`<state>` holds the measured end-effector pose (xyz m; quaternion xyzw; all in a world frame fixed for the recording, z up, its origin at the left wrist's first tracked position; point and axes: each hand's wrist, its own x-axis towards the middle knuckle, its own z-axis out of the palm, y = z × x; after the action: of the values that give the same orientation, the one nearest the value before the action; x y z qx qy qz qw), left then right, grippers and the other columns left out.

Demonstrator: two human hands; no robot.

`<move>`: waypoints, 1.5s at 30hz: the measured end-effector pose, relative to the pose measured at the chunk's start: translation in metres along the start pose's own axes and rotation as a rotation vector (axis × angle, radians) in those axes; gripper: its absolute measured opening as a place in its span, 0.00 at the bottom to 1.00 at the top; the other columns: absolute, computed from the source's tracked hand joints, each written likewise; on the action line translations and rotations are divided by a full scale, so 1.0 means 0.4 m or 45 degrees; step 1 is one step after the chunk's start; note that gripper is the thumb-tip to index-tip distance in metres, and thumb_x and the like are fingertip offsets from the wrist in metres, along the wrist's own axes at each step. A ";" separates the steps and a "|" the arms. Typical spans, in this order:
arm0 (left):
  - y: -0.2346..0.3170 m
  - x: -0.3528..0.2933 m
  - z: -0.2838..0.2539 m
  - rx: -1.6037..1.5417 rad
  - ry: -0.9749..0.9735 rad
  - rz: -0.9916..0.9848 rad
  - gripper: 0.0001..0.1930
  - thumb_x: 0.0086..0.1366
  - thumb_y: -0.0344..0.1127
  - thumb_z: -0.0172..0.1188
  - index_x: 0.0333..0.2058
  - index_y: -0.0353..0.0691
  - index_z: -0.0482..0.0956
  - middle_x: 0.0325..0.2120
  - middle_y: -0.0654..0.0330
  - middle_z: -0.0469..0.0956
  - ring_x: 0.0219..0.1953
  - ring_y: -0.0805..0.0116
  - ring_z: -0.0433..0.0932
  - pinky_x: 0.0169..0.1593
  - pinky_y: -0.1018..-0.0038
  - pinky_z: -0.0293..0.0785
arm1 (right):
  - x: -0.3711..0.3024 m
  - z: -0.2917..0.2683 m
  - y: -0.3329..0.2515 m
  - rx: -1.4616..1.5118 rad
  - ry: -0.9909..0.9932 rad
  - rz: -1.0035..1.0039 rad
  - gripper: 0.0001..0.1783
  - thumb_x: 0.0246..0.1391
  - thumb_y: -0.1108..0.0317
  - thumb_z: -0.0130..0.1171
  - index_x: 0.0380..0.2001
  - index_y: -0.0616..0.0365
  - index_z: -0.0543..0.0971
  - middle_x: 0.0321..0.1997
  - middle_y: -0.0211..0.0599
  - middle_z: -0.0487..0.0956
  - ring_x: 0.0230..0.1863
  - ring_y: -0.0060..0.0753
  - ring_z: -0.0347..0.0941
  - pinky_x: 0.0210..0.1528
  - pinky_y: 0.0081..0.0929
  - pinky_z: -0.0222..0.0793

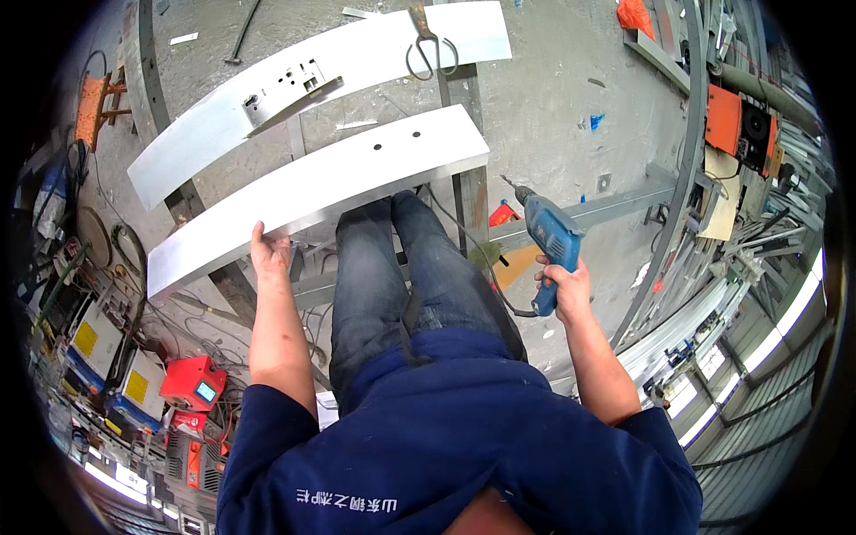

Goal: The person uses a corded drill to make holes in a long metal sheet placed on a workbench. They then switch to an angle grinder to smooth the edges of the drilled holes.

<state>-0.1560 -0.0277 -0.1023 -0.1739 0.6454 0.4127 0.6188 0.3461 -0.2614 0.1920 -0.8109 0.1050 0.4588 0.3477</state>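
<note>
In front of me lies a white metal box profile (312, 187) with two dark round holes near its right end. My left hand (270, 251) grips its near edge, left of the middle; some fingers are hidden below the edge. Off the profile's right end, my right hand (567, 283) is wrapped round the handle of a blue electric drill (550, 234). The bit points away from me and touches nothing. Beyond lies a second white profile (366, 51), bearing a slotted metal plate (292, 90) and a pair of scissors (430, 46).
Both profiles rest across steel support bars (470, 192). The drill's cable runs back past my legs. A red machine with a small screen (193, 383) stands at lower left. At right are an orange and black machine (740, 130) and piles of metal lengths (695, 330).
</note>
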 end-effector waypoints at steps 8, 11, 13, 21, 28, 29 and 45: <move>-0.080 0.000 -0.009 -0.234 -0.200 -0.013 0.22 0.65 0.29 0.61 0.56 0.36 0.68 0.55 0.51 0.72 0.59 0.51 0.71 0.64 0.51 0.67 | -0.023 0.008 -0.017 -0.117 -0.034 0.003 0.23 0.48 0.78 0.57 0.51 0.66 0.73 0.43 0.44 0.82 0.29 0.29 0.77 0.32 0.29 0.77; -0.099 0.026 -0.004 -0.238 -0.076 -0.095 0.23 0.68 0.38 0.59 0.59 0.39 0.69 0.59 0.53 0.71 0.62 0.51 0.68 0.67 0.49 0.62 | -0.035 0.024 -0.023 -0.099 -0.029 0.031 0.23 0.47 0.78 0.58 0.51 0.66 0.73 0.43 0.45 0.81 0.29 0.29 0.77 0.32 0.29 0.76; -0.118 0.051 0.003 -0.286 -0.061 -0.124 0.24 0.70 0.43 0.58 0.60 0.40 0.69 0.62 0.54 0.69 0.64 0.52 0.66 0.69 0.48 0.58 | -0.046 0.020 -0.033 -0.137 -0.018 0.046 0.24 0.47 0.78 0.58 0.51 0.66 0.73 0.43 0.45 0.81 0.30 0.30 0.77 0.33 0.30 0.76; -0.109 0.054 -0.091 0.325 -0.028 -0.352 0.36 0.66 0.54 0.61 0.67 0.44 0.63 0.70 0.57 0.60 0.75 0.55 0.48 0.74 0.48 0.36 | -0.074 0.036 -0.061 -0.182 -0.028 0.011 0.24 0.47 0.79 0.57 0.51 0.67 0.72 0.43 0.46 0.81 0.30 0.31 0.77 0.34 0.30 0.76; -0.041 -0.163 -0.038 1.527 -0.335 -0.104 0.20 0.64 0.45 0.65 0.46 0.34 0.80 0.33 0.60 0.82 0.32 0.68 0.79 0.39 0.68 0.75 | -0.097 0.074 -0.137 -0.420 -0.161 -0.206 0.20 0.44 0.77 0.59 0.45 0.66 0.75 0.43 0.43 0.82 0.31 0.27 0.78 0.34 0.26 0.76; -0.033 -0.196 -0.050 1.776 -0.336 0.132 0.16 0.63 0.44 0.66 0.31 0.33 0.83 0.21 0.62 0.79 0.23 0.72 0.75 0.30 0.72 0.73 | -0.092 0.081 -0.165 -0.521 -0.210 -0.262 0.20 0.44 0.76 0.59 0.45 0.65 0.75 0.43 0.42 0.83 0.31 0.26 0.78 0.34 0.25 0.75; 0.074 -1.104 0.074 2.586 -0.829 -0.067 0.13 0.67 0.40 0.61 0.29 0.35 0.79 0.22 0.64 0.75 0.27 0.72 0.74 0.35 0.70 0.73 | 0.060 0.200 -0.330 -0.730 -0.808 -0.508 0.33 0.39 0.75 0.61 0.55 0.65 0.73 0.39 0.35 0.80 0.38 0.28 0.76 0.43 0.26 0.73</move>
<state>-0.0816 -0.1144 0.3265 0.5281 0.4867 -0.3055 0.6252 0.3705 -0.1077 0.2072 -0.6983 -0.2952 0.6187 0.2060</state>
